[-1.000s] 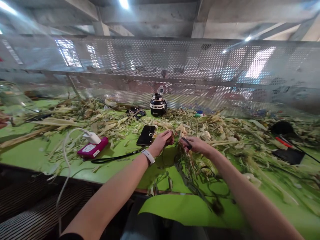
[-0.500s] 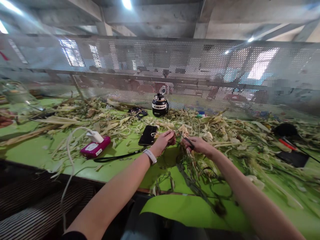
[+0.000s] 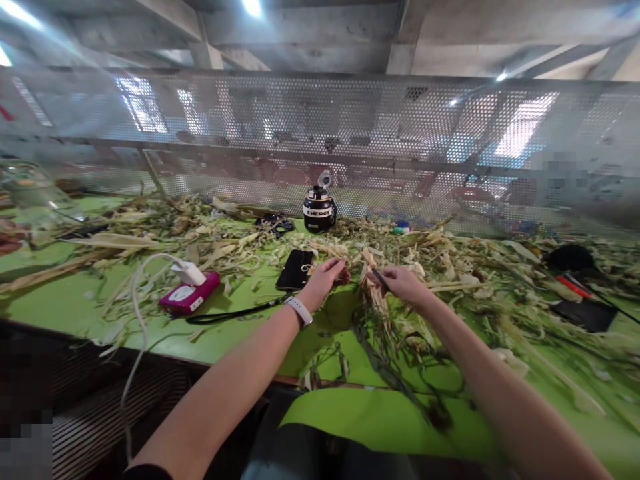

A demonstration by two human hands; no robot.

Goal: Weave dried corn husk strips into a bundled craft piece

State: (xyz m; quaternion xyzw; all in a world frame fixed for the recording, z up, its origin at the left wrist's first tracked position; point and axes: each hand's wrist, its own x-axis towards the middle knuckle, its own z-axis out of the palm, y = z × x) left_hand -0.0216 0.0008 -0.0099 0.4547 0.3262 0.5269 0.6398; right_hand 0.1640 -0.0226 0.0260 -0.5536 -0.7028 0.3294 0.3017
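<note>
My left hand (image 3: 325, 277), with a white band at its wrist, is closed in a pinch beside the phone. Whatever lies between its fingertips is too small to make out. Just to the right, my right hand (image 3: 400, 283) is closed around a slim dark tool (image 3: 380, 277), whose kind I cannot tell. Its tip points toward the left hand. Below and beside the tool is a clump of dry pale plant stalks (image 3: 379, 303), with darker, greener stems trailing toward the table's front edge. The hands are a short distance apart.
Dry plant scraps (image 3: 200, 230) cover much of the green table (image 3: 45, 303). A black phone (image 3: 295, 270), a magenta power box (image 3: 190, 293) with a white charger, and a black bottle (image 3: 319, 210) stand around. Another person's hand (image 3: 10, 237) shows at far left. A perforated screen (image 3: 300, 120) rises behind.
The right hand has moved slightly right, and the dark tool in it has drawn back from the left hand. The left hand has shifted slightly left, so the gap between them is wider.
</note>
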